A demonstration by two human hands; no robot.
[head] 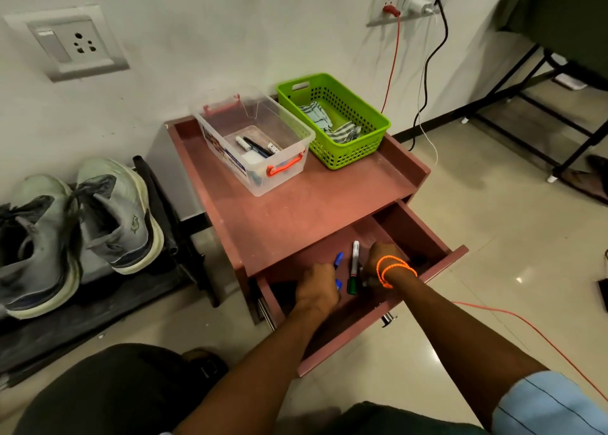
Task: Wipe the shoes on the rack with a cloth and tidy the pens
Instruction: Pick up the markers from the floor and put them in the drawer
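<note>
1. Left of the desk [296,204], the pair of grey shoes [75,224] stands on the black rack [98,303], toes against the wall, the two touching side by side.
2. On the desk top, toward its back, sits a clear box [253,145] with red handles; a few pens [256,146] lie on its bottom.
3. Just right of that box, touching it, is a green basket [332,118] with a striped cloth [332,122] crumpled inside.
4. The desk's drawer [362,303] is pulled open toward me, and both my hands are inside it.
5. My left hand [317,289] has its fingers curled in a closed grip round a blue pen [339,260], whose ends stick out above and below my fist.
6. Between my hands, on the drawer floor, lies a marker [354,268] with a white barrel and a green cap, pointing away from me.
7. My right hand [383,257], with orange bands [393,270] on the wrist, reaches down into the drawer just right of the marker; its fingers are hidden behind the back of the hand, so I cannot tell whether that grip is open or has hold of anything.
</note>
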